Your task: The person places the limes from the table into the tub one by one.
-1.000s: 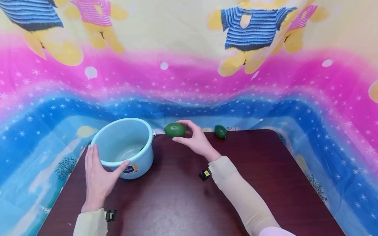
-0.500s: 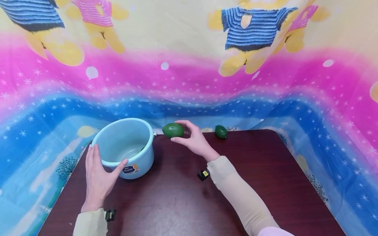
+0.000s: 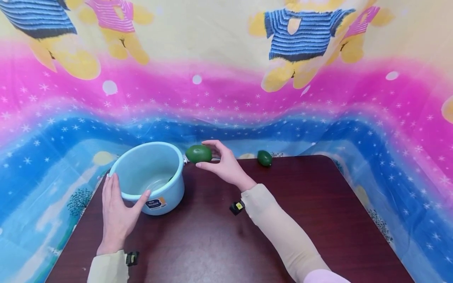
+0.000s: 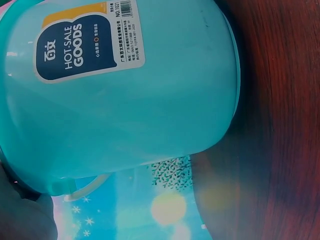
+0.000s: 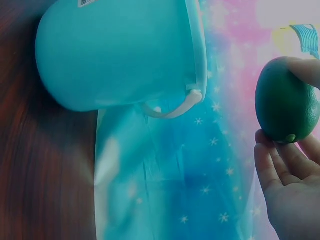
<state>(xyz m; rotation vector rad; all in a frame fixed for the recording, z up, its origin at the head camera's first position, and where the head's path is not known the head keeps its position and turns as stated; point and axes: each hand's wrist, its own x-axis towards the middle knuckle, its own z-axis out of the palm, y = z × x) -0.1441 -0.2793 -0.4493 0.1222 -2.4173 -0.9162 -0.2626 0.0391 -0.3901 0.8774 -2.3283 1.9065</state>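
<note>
A light blue plastic bucket (image 3: 166, 202) with a label stands on the left of the table. My left hand (image 3: 118, 220) holds its near left side, fingers on the outside at the left and thumb at the front rim. A dark green bit of something shows inside the bucket, mostly hidden by the wall. My right hand (image 3: 226, 165) pinches a green avocado (image 3: 199, 153) between thumb and fingers, in the air just right of the bucket's rim. In the right wrist view, the avocado (image 5: 285, 102) shows its small stem end. A second avocado (image 3: 264, 158) lies at the table's back edge.
The dark red-brown table (image 3: 212, 236) has rounded back corners. A printed cloth (image 3: 226, 94) with bears and snowflakes hangs behind it and along both sides. The bucket's white handle (image 5: 175, 107) hangs down on its far side.
My right hand has carried the avocado leftward and slightly up, closer to the bucket's rim. My left hand and the bucket have stayed almost still.
</note>
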